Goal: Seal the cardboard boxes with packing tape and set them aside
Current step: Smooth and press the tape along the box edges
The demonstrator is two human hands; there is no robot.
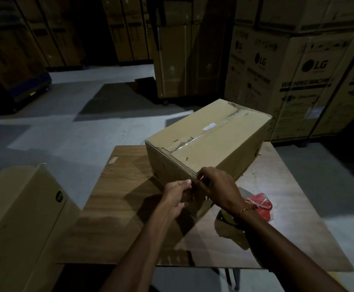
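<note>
Dim light in the warehouse, and the cardboard box (209,142) sits closed on the wooden worktop (121,199), angled, filling the far middle of it and reaching toward the far right corner. A strip of clear tape (195,138) runs along the seam on its top, with a small white label (209,125) stuck beside that strip.

Both hands are at the box's near corner. The left hand (177,194) has its fingers curled, thumb and fingertips pinched together against the near face of the box; what sits between them is too dark to make out, though it looks like the tape's end. The right hand (218,186) comes over the top edge of that same corner, fingers bent and pinching something thin and shiny right at the edge, touching the cardboard. A thin gold bracelet (242,211) circles the right wrist.

Just beyond that wrist, near the right edge of the worktop, lies a red plastic bag (263,205). A scrap of cardboard (113,160) rests near the far left corner.

Off the worktop to the left stands another brown box (22,218). Tall printed cartons (311,85) are stacked behind on the right.
</note>
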